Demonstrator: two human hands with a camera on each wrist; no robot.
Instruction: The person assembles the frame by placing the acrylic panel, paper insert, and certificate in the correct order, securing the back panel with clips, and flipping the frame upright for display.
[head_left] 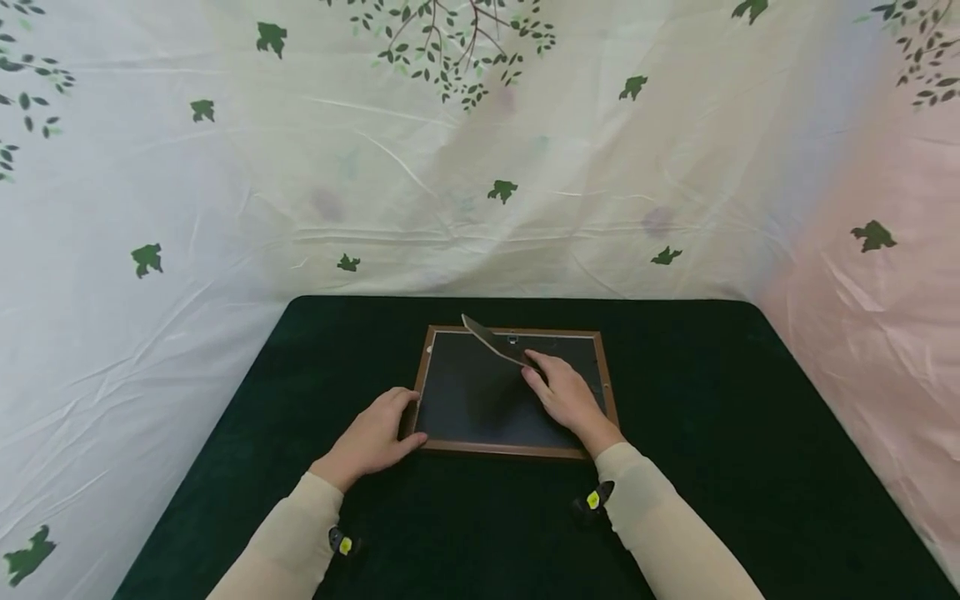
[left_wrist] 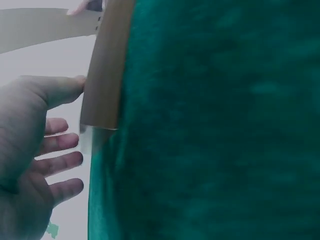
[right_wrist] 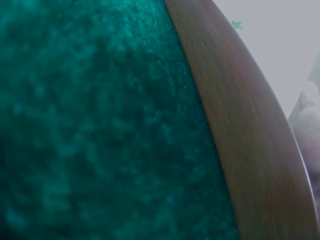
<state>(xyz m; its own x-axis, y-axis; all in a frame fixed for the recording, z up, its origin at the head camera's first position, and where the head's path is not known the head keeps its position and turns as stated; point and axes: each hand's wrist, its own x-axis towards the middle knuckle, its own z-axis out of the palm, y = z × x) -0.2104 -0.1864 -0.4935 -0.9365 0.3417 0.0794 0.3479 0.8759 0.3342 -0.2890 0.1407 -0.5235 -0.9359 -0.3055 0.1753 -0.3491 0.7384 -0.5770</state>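
A picture frame (head_left: 510, 451) with a brown wooden border lies back side up, showing its dark backing board (head_left: 457, 400). My right hand (head_left: 568, 396) pinches the lower end of a stand leg (head_left: 491, 340) between thumb and fingers; the leg is tilted up off the board, its far end raised toward the upper left. At the frame's near left corner, my left hand (head_left: 375, 437) rests with the thumb on the front edge and the fingers by the left side. The left wrist view shows that thumb (left_wrist: 65, 91) against the wooden edge (left_wrist: 107, 70), the other fingers spread.
A dark green cloth (head_left: 712, 400) covers the table under the frame. Small metal fittings sit along the backing board's edges, including a hanger (head_left: 513, 339) at the far side. Behind the table hangs a pale curtain (head_left: 420, 208) printed with leaves and green birds.
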